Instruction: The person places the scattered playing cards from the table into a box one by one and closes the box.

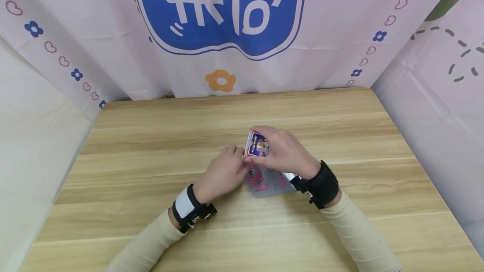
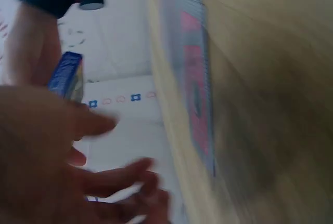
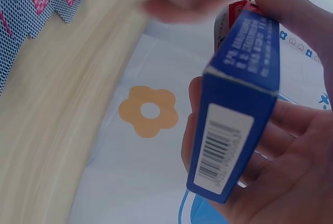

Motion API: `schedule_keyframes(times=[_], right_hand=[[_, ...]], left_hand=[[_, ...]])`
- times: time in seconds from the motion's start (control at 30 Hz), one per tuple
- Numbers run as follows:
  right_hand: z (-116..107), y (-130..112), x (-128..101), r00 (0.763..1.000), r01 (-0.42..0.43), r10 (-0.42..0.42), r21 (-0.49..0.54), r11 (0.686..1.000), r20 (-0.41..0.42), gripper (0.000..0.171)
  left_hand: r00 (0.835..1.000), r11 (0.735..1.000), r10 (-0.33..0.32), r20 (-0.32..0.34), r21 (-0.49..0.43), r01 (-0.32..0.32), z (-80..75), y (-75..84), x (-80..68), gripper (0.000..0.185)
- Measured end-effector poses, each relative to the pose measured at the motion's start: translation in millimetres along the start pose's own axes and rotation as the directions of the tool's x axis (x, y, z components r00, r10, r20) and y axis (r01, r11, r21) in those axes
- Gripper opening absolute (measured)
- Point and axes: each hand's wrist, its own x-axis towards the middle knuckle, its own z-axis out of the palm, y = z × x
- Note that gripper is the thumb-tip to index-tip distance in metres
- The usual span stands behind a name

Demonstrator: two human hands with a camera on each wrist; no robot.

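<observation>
1. The left hand (image 1: 221, 174) is held just beside one end of the box, fingers loosely bent, nothing seen grasped; that end is apparently being worked at, and a careful pinch seems called for.
2. The blue box (image 1: 260, 145) is held tilted above the table (image 1: 189, 230), red and white showing at one end, a barcode on a narrow side.
3. Beneath, grey-and-pink cards (image 1: 272, 183) are spread, overlapping.
4. The box is gripped by the right hand (image 1: 287, 152), thumb against fingers.

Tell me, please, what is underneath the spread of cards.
The cards lie on the wooden tabletop, which shows around them; the part directly beneath is covered, so anything else there cannot be seen.
</observation>
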Motion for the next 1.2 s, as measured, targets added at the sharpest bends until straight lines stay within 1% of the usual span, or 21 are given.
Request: schedule_keyframes(times=[0.07,0.13,0.2,0.3,0.33,0.47,0.57,0.63,0.7,0.73,0.77,0.83,0.87,0.9,0.93,0.97,1.0,1.07,1.13,1.17,1.2], right_hand=[[0.0,0.0,0.0,1.000,-0.008,0.008,0.001,1.000,0.016,0.075],[0.3,0.3,-0.1,1.000,-0.011,0.011,0.002,1.000,0.026,0.076],[0.6,0.5,-0.3,0.999,-0.012,0.012,0.001,1.000,0.030,0.077],[0.5,0.4,0.0,1.000,-0.005,0.005,0.003,1.000,0.026,0.078],[0.5,0.3,0.0,1.000,-0.003,0.003,0.005,1.000,0.026,0.078],[1.5,0.9,-0.5,0.999,0.002,-0.002,0.012,1.000,0.032,0.079],[2.0,1.3,-0.7,0.999,-0.002,0.002,0.015,1.000,0.036,0.078],[1.9,1.0,-0.4,0.999,-0.002,0.001,0.019,1.000,0.036,0.078],[1.8,1.0,-0.1,0.999,0.001,-0.001,0.018,1.000,0.033,0.078],[1.7,0.8,0.1,1.000,0.003,-0.004,0.017,1.000,0.031,0.079],[1.5,0.5,0.3,1.000,0.004,-0.005,0.018,1.000,0.028,0.078],[1.2,0.1,0.6,1.000,0.007,-0.007,0.017,1.000,0.022,0.078],[1.0,-0.1,0.7,1.000,0.006,-0.006,0.016,1.000,0.019,0.078],[0.8,-0.5,1.1,1.000,0.006,-0.006,0.015,1.000,0.016,0.078],[0.8,-0.9,1.5,1.000,0.005,-0.005,0.015,1.000,0.013,0.077],[0.7,-1.1,1.8,1.000,0.001,-0.001,0.016,1.000,0.009,0.077],[0.7,-1.3,2.0,1.000,-0.003,0.003,0.014,1.000,0.005,0.077],[0.6,-1.8,2.3,1.000,-0.015,0.015,0.009,1.000,0.002,0.075],[0.8,-2.2,2.2,1.000,-0.025,0.025,0.001,1.000,0.000,0.076],[1.0,-2.3,2.0,1.000,-0.030,0.030,-0.001,1.000,-0.002,0.075],[1.1,-2.4,1.7,0.999,-0.032,0.032,-0.004,0.999,-0.003,0.076]], left_hand=[[0.998,0.989,0.025,0.052,0.147,-0.033,7.5,-0.9,-2.6,0.052],[0.996,0.974,0.041,0.076,0.221,-0.057,13.4,-1.7,-4.5,0.068],[0.995,0.967,0.058,0.077,0.243,-0.075,17.2,-2.0,-5.5,0.075],[0.995,0.965,0.074,0.067,0.246,-0.089,16.9,-1.4,-6.3,0.076],[0.995,0.967,0.072,0.068,0.240,-0.086,16.1,-1.1,-6.5,0.075],[0.993,0.980,0.021,0.112,0.196,-0.043,11.6,-0.2,-6.8,0.075],[0.980,0.988,-0.034,0.195,0.152,0.004,8.0,-2.3,-5.3,0.072],[0.965,0.994,-0.033,0.262,0.110,0.004,4.3,-6.4,-3.8,0.062],[0.945,0.999,-0.026,0.325,0.034,0.016,-1.9,-11.1,-1.9,0.050],[0.943,1.000,-0.009,0.333,-0.008,0.013,-5.4,-13.9,-1.3,0.043],[0.945,0.998,0.007,0.328,-0.064,0.015,-9.7,-16.7,-0.7,0.036],[0.962,0.985,0.022,0.273,-0.173,0.027,-18.3,-21.0,0.2,0.024],[0.976,0.976,0.013,0.219,-0.216,0.035,-22.9,-22.3,0.5,0.023],[0.988,0.968,0.001,0.152,-0.249,0.038,-27.0,-23.7,0.7,0.023],[0.997,0.958,-0.017,0.077,-0.285,0.039,-31.0,-24.3,1.0,0.024],[0.999,0.943,-0.045,0.002,-0.329,0.043,-34.5,-24.3,1.2,0.025],[0.995,0.929,-0.076,-0.067,-0.367,0.047,-37.5,-23.7,1.4,0.026],[0.973,0.896,-0.140,-0.182,-0.441,0.047,-42.2,-21.2,1.1,0.031],[0.950,0.861,-0.183,-0.253,-0.508,0.031,-44.6,-17.1,0.6,0.033],[0.942,0.848,-0.195,-0.274,-0.530,0.022,-45.1,-14.9,0.3,0.034],[0.937,0.840,-0.200,-0.285,-0.542,0.014,-45.1,-12.8,-0.2,0.035]])
